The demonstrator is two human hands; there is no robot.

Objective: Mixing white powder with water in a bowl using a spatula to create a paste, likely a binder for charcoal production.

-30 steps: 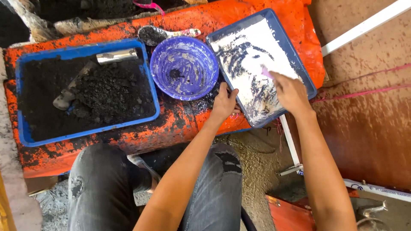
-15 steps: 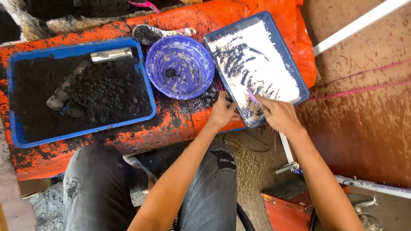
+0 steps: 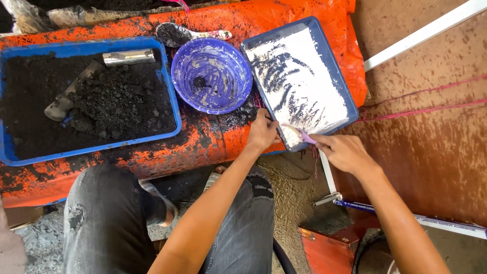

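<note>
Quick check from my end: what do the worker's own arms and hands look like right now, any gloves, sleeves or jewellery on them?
Both arms are bare up to the frame's bottom edge, with no sleeves in view. The left hand and right hand wear no gloves, and no watch, bracelet or ring shows. Below them, the legs are in faded grey jeans with small rips.

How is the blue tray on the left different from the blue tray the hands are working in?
The left tray is heaped with dark soil and holds a trowel; the right tray is smeared with white paste. The left tray lies square, untouched; the right tray sits angled, steadied by the left hand. Both are blue, rectangular, on orange sheeting.
</note>
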